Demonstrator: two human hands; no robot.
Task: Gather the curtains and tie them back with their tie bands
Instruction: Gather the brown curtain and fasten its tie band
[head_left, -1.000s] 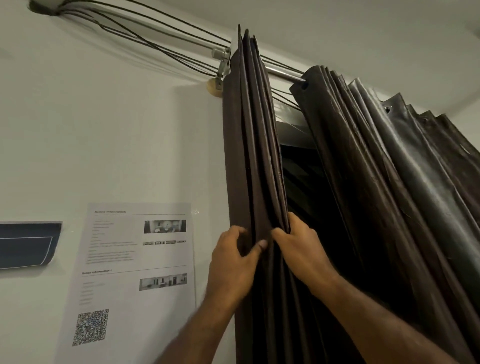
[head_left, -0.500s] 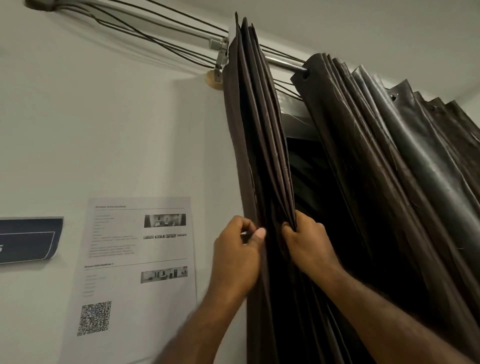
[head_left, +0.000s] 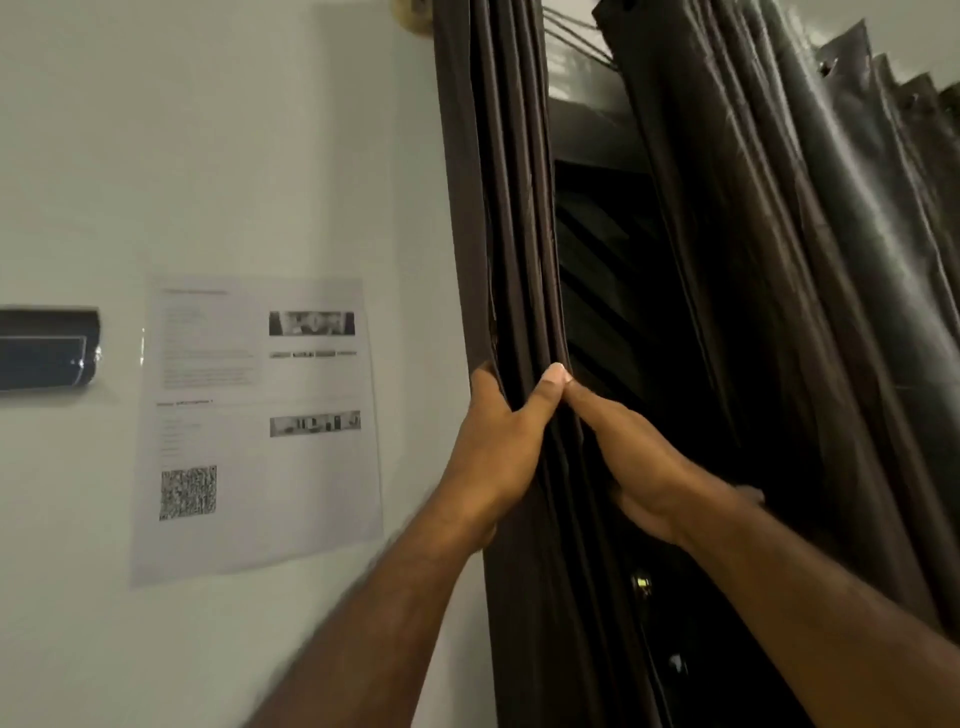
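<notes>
Hands grip bunched curtain (head_left: 511, 208) from both sides: left hand (head_left: 496, 452), right hand (head_left: 641, 467), thumb tips together. Printed sheet (head_left: 254, 415) hangs left of it.

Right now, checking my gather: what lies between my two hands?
Head view: bunched folds of the brown curtain, gripped from either side by the left hand and right hand.

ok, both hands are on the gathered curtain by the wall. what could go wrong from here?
1. No tie band is in view, and the left hand and right hand both grip the dark brown pleated curtain; freeing one to fetch a band may let folds slip.
2. The left forearm passes close to the white printed paper sheet on the wall and might brush it loose.
</notes>
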